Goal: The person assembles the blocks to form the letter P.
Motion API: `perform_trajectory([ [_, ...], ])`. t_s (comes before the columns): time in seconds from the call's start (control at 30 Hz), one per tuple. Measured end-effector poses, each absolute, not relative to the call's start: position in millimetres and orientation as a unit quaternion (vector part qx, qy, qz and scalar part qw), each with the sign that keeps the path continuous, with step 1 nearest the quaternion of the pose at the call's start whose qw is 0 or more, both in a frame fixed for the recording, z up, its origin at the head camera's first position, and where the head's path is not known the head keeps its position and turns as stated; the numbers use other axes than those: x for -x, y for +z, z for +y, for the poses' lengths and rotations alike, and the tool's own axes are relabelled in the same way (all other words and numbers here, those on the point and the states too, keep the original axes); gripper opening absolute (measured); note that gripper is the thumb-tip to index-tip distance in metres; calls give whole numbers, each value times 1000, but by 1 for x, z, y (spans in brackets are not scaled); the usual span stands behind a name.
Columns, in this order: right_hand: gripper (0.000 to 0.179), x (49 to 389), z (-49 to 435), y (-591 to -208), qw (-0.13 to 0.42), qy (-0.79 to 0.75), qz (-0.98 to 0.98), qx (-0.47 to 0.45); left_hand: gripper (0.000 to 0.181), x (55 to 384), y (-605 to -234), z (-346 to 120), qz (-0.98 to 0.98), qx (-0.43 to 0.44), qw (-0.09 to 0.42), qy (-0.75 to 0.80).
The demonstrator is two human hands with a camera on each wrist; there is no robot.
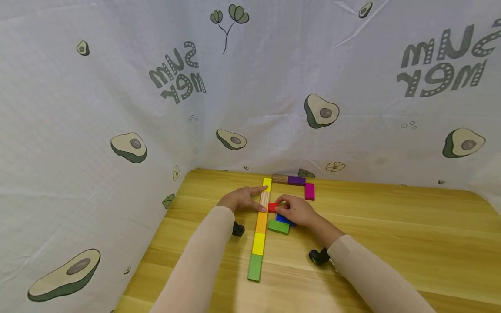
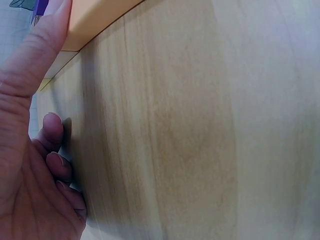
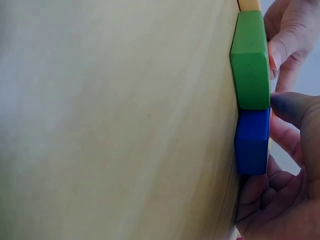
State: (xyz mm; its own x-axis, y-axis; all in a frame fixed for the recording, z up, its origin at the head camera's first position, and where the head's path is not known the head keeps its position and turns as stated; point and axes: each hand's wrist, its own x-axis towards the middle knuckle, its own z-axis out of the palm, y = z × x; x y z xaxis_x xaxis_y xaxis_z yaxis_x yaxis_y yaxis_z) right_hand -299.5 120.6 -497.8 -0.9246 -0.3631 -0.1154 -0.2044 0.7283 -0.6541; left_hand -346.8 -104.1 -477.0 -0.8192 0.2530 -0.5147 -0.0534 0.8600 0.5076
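Against the upper part of a straight column of blocks lies my left hand (image 1: 243, 198). Its index finger reaches the far yellow block (image 1: 267, 184). The thumb touches the column near the orange block (image 1: 261, 222), and the other fingers are bent in the left wrist view. My right hand (image 1: 298, 211) pinches a red block (image 1: 272, 207) beside the column with thumb and index finger. Partly under that hand is a blue block (image 1: 285, 220), with a green block (image 1: 278, 226) in front of it. In the right wrist view the red block is hidden.
The column also holds a striped wooden block (image 1: 264, 199), a nearer yellow block (image 1: 258, 244) and a light green block (image 1: 255, 267). A brown block (image 1: 280, 178) and a purple block (image 1: 296, 181) run right from its far end, then a magenta block (image 1: 309, 191). A printed cloth (image 1: 274, 87) hangs behind the table.
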Motion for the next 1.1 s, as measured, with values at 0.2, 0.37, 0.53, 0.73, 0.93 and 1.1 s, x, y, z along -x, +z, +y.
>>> perform_trajectory([
  [0.2,23,302,120,-501,119,-326,925,158,91,348,-478,-105,919,-54,295,258],
  [0.37,23,303,120,-503,122,-323,926,155,90,348,-479,-105,919,-53,295,257],
  [0.53,24,303,120,-502,122,-323,926,154,90,349,-480,-105,920,-53,296,252],
  [0.73,29,302,121,-500,124,-325,925,151,90,349,-479,-104,920,-55,293,253],
  [0.93,40,298,125,-499,130,-350,917,141,90,347,-477,-105,919,-57,295,255],
  [1.1,43,292,131,-497,124,-374,907,146,91,346,-477,-105,920,-68,289,255],
])
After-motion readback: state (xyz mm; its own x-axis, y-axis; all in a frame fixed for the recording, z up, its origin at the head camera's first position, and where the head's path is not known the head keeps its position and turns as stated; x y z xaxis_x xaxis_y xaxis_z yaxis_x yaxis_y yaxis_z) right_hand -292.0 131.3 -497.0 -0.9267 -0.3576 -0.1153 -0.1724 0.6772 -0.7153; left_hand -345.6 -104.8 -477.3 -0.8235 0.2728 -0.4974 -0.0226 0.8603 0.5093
